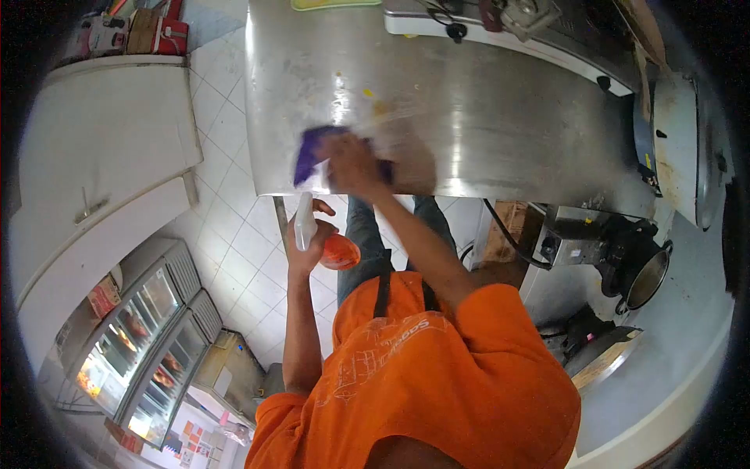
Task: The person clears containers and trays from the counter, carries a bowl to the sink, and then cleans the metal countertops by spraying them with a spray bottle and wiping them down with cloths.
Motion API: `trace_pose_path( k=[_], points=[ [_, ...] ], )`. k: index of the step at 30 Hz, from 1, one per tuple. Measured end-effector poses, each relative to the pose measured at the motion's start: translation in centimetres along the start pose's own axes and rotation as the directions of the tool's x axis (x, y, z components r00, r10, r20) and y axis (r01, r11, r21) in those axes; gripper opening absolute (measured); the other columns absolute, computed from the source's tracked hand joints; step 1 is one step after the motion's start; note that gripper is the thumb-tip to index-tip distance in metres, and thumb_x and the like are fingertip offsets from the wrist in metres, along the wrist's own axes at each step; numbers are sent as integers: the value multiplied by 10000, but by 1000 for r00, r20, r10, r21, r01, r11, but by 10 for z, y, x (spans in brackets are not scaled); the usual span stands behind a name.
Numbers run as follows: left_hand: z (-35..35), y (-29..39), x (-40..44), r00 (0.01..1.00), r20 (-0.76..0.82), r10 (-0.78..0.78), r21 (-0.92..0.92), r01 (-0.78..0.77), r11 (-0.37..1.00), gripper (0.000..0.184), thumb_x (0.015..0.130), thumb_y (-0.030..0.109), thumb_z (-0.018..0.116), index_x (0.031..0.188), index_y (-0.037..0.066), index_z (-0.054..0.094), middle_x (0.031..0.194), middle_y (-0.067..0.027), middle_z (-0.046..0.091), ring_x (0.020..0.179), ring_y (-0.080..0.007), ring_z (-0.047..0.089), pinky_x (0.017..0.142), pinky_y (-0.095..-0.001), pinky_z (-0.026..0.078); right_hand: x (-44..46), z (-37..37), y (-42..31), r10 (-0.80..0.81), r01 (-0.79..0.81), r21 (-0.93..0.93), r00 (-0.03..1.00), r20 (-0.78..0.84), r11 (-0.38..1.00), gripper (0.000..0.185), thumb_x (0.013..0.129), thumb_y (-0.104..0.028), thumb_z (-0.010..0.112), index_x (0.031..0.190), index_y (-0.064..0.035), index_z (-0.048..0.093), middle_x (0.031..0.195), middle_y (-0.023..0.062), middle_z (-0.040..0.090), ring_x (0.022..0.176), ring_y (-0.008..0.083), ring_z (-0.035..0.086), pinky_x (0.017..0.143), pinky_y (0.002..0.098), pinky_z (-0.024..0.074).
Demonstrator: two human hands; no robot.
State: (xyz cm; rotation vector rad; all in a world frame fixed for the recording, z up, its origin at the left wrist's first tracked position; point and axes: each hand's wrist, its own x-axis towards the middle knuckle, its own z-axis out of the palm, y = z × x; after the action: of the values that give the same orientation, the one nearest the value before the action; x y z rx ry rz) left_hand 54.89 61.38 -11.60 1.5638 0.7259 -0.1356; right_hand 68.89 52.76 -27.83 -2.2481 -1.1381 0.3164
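My right hand (353, 166) presses a purple cloth (311, 155) onto the steel table (508, 125) close to its front edge. That hand is blurred by motion, and its fingers lie over the cloth. Below the edge, my left hand (308, 242) is wrapped round a spray bottle with a white spray head (305, 223) and an orange body (341, 252). Small yellow spots (367, 92) and a brownish smear (380, 108) mark the steel just beyond the cloth.
A steel appliance (508, 35) with knobs stands along the table's far side. A green-rimmed tray (336, 4) lies at the top. To the right are a burner stand (574, 242) and a black pot (647, 280). Glass-door display fridges (137, 344) stand at lower left.
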Motion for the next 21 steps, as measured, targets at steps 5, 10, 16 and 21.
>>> trace_pose_path(
  k=[5, 10, 16, 21],
  points=[
    [-61, -31, 22, 997, 50, -50, 47, 47, 998, 425, 762, 35, 547, 1185, -4, 542, 1018, -115, 632, 751, -215, 684, 695, -325, 550, -81, -132, 174, 555, -738, -145, 608, -568, 660, 527, 979, -308, 432, 1438, -52, 405, 1482, 262, 355, 1396, 391, 318, 1145, 518, 233],
    [-88, -13, 31, 997, 81, 12, -152, 0, 988, 397, 734, -40, 545, 1130, -4, 562, 1003, -107, 642, 735, -200, 676, 692, -307, 560, -42, -36, 190, 520, -702, -176, 649, -555, 690, 526, 992, -363, 413, 1428, -70, 434, 1455, 210, 430, 1360, 400, 377, 1151, 505, 243],
    [-144, 10, 35, 985, 155, -73, 37, 68, 997, 504, 646, -63, 573, 1145, 5, 564, 912, -85, 659, 865, -210, 699, 703, -301, 551, 75, 62, -129, -191, 193, 62, 981, -41, 979, 401, 868, -234, 541, 1242, -116, 627, 1372, 128, 545, 1321, 325, 457, 1133, 465, 315],
    [-165, 15, 30, 996, 84, -39, -179, 54, 982, 473, 639, -64, 550, 1107, 2, 553, 1076, -100, 618, 833, -223, 688, 711, -315, 563, 164, 10, 4, -161, 148, -304, 987, -18, 941, 407, 899, -199, 490, 1265, -55, 595, 1377, 199, 517, 1244, 384, 506, 1068, 487, 378]
  ],
)
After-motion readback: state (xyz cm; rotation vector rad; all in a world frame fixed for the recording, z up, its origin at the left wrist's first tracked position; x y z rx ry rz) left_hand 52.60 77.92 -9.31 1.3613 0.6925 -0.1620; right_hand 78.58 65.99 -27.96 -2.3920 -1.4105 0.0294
